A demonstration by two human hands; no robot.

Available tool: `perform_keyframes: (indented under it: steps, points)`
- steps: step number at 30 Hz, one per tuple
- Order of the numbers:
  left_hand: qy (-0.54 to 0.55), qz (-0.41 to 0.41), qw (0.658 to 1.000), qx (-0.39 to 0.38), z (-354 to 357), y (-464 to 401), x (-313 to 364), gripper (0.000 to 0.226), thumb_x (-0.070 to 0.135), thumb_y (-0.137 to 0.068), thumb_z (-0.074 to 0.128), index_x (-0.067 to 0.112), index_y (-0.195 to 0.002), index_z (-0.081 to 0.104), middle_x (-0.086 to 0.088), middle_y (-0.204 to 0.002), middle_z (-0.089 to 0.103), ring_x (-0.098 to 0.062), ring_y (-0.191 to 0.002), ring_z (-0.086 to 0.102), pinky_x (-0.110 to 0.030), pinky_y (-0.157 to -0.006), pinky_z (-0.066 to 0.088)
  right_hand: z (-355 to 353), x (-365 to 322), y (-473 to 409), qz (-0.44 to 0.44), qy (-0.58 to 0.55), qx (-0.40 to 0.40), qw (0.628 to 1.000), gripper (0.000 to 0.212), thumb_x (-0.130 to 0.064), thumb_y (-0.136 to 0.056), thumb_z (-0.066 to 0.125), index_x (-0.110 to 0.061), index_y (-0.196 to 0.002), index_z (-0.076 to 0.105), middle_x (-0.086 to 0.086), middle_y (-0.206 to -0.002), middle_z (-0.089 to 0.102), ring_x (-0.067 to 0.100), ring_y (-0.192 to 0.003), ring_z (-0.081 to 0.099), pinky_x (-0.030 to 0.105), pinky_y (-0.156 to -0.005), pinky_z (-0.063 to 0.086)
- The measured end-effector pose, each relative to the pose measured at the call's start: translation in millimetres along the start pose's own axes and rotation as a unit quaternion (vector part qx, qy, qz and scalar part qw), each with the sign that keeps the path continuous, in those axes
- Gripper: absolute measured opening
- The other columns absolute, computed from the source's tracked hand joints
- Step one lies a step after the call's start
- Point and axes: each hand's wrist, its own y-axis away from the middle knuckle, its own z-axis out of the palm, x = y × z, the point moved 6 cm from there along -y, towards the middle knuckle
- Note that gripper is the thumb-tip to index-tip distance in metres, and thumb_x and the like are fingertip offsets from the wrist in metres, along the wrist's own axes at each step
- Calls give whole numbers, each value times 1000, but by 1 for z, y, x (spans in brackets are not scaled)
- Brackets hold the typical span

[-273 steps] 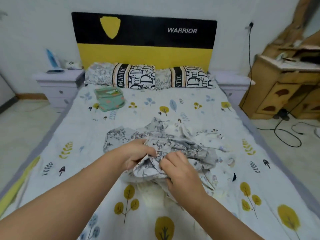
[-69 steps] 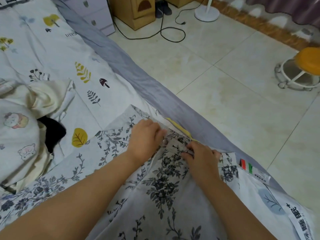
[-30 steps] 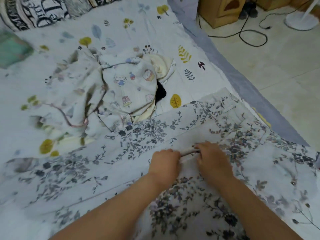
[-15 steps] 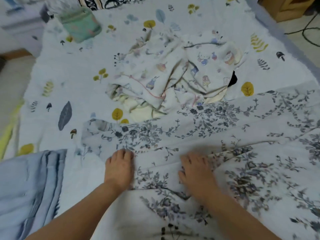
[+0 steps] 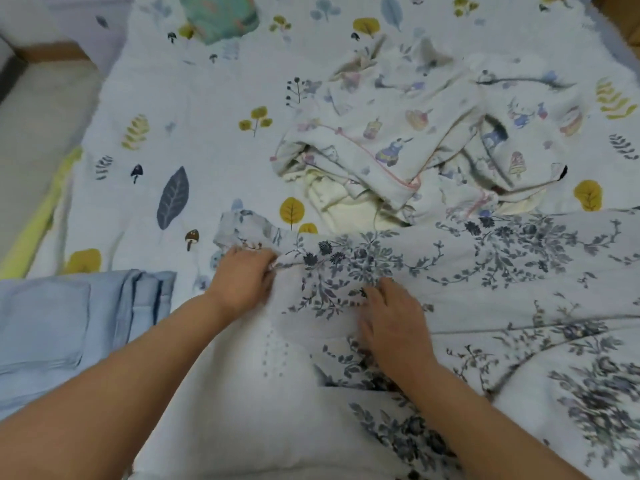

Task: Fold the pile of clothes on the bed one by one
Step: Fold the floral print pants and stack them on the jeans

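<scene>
The floral garment (image 5: 467, 271) lay spread over the near half of the bed (image 5: 207, 98), running from mid-bed off toward the right edge. The left hand (image 5: 242, 275) pinched a bunched corner of it, fingers curled into the cloth. The right hand (image 5: 391, 313) rested just beside it, fingers loosely bent and pressing the fabric flat, with no visible grip.

Handling, as judged from the drape: the cloth looked thin, light and limp, creasing wherever it was pushed. It would hold no shape unaided and would slide readily over the bedcover. The best hold appeared to be at hems and corners, one per hand, with tension kept between them while folding.

The pile (image 5: 426, 140) of unfolded clothes sat behind the garment, toward the far right of the bed, its near edge touching or overlapped by the floral cloth. A folded blue item (image 5: 69, 317) lay at the near left edge.

Not determinable: the garment's type and full outline, since its right and near parts ran out of frame and motion blur softened the right side. The number of pieces in the pile could not be counted. A dark scrap showed at the pile's right, unidentified.
</scene>
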Motion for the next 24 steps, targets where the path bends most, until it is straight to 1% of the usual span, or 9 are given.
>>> perform_keyframes:
  steps: [3, 6, 9, 10, 12, 15, 17, 20, 24]
  points:
    - [41, 36, 998, -31, -18, 8, 3, 10, 23, -97, 44, 15, -93, 41, 1, -75, 53, -27, -80, 51, -33, -69, 28, -26, -10, -30, -6, -1, 109, 994, 65, -23, -63, 81, -5, -121, 57, 26, -118, 58, 40, -103, 61, 52, -80, 52]
    - [51, 79, 995, -35, -44, 11, 8, 14, 29, -95, 48, 16, -95, 44, 10, -62, 41, -19, -70, 47, -32, -60, 29, -43, -22, -57, -34, 14, 107, 994, 86, -32, -59, 85, -13, -135, 49, 29, -138, 43, 44, -126, 44, 62, -98, 34]
    - [82, 125, 988, -37, -73, 12, 19, 22, 36, -88, 59, 19, -95, 48, 11, -60, 43, -15, -64, 47, -31, -59, 33, -57, -45, -70, -96, -14, 24, 995, 42, -28, -82, 69, -17, -120, 57, 16, -140, 46, 34, -137, 32, 56, -111, 4]
    - [96, 123, 986, -52, -81, 12, 18, 28, 40, -82, 66, 21, -95, 49, 11, -60, 46, -11, -61, 47, -30, -59, 35, -65, -49, -69, -99, -42, 6, 994, 19, -23, -89, 60, -17, -107, 58, 12, -124, 57, 30, -126, 44, 51, -113, 16]
    - [101, 80, 985, -112, -85, 11, 6, 38, 43, -68, 77, 28, -94, 54, 12, -66, 57, -5, -65, 53, -28, -64, 43, -89, -49, -66, -97, -131, 1, 987, 7, -14, -92, 50, -18, -87, 52, 6, -86, 60, 29, -88, 55, 37, -84, 43]
    - [71, 11, 971, -227, -80, 11, -32, 18, 35, -65, 81, 34, -68, 63, 9, -69, 67, -15, -72, 66, -28, -71, 51, -140, -37, -59, -87, -235, 51, 967, 23, -3, -84, 54, -20, -69, 52, -5, -60, 51, 12, -58, 47, 29, -57, 38]
    - [160, -7, 948, -276, -85, 13, -54, 15, 37, -59, 84, 34, -62, 69, 7, -74, 72, -16, -77, 69, -24, -71, 52, -163, -34, -56, -89, -266, 28, 959, 22, -7, -84, 59, -17, -65, 57, -8, -50, 47, 5, -47, 39, 20, -49, 33]
    - [293, 3, 905, -309, -114, 12, -64, 50, 60, -38, 83, 27, -75, 75, 0, -83, 75, -14, -76, 70, -23, -71, 54, -190, -24, -68, -66, -305, 24, 950, 20, -12, -84, 60, -12, -64, 59, -9, -44, 45, 3, -41, 37, 15, -43, 31]
    - [262, -33, 948, -180, -152, -28, -78, 38, 49, -59, 81, 16, -70, 68, 3, -61, 69, -9, -53, 60, -18, -54, 48, -199, -10, -108, -22, -275, 130, 952, 15, -14, -85, 61, -15, -70, 62, 7, -69, 60, 24, -69, 57, 29, -66, 47]
